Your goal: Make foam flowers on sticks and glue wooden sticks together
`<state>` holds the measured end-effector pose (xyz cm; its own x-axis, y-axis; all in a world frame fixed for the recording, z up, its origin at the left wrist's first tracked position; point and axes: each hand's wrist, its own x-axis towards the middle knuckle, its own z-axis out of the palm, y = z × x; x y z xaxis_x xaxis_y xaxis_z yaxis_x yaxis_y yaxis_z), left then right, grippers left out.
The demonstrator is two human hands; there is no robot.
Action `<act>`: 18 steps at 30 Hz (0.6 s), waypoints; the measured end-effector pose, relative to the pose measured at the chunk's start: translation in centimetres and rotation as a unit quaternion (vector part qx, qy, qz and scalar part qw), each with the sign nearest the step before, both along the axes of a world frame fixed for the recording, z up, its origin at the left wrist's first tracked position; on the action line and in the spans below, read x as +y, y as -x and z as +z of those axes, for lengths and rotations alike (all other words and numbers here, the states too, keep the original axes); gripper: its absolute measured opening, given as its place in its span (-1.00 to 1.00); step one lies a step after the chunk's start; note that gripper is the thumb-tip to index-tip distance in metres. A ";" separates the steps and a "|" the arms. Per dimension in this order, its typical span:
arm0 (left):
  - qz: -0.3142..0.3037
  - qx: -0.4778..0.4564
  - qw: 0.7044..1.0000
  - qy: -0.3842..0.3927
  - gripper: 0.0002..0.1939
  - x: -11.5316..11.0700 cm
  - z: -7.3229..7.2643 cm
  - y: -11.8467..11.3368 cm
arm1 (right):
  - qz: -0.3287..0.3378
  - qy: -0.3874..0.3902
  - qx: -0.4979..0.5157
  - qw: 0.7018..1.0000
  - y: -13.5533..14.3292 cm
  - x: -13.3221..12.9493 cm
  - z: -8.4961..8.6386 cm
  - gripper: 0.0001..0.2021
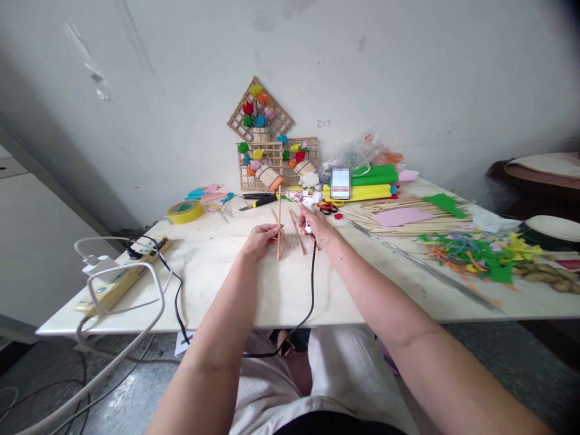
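Between the fingers of my left hand a thin wooden stick stands roughly upright, just above the table. My right hand is wrapped round the handle of a white glue gun, whose nozzle points left toward the stick. A black cord runs down from the gun and over the table's front edge. Beneath and between my hands lie several short sticks. Whether glue is on the held stick cannot be made out.
Lattice panels with paper flowers lean on the wall. Yellow tape, a utility knife, scissors and a phone lie around. At left is a power strip; at right are long sticks, metal wires and paper scraps.
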<state>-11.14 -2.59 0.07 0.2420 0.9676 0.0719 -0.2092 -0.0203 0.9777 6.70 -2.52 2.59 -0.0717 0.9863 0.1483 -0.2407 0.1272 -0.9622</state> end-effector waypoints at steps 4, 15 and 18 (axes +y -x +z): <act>0.001 -0.003 1.000 0.003 -0.64 0.0 0.0 0.0 | 0.002 -0.005 -0.014 1.000 0.0 -0.2 0.1 -0.59; 0.002 -0.013 1.000 0.003 -0.63 0.0 0.1 0.0 | 0.015 -0.010 -0.011 1.000 0.2 -0.3 -0.1 -0.59; 0.004 -0.018 1.000 0.006 -0.63 -0.1 0.1 0.0 | 0.020 -0.007 -0.023 1.000 0.2 -0.5 0.0 -0.57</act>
<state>-11.16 -2.64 0.18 0.2326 0.9701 0.0695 -0.2436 -0.0111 0.9698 6.51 -2.99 2.56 -0.1184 0.9803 0.1582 -0.2010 0.1323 -0.9706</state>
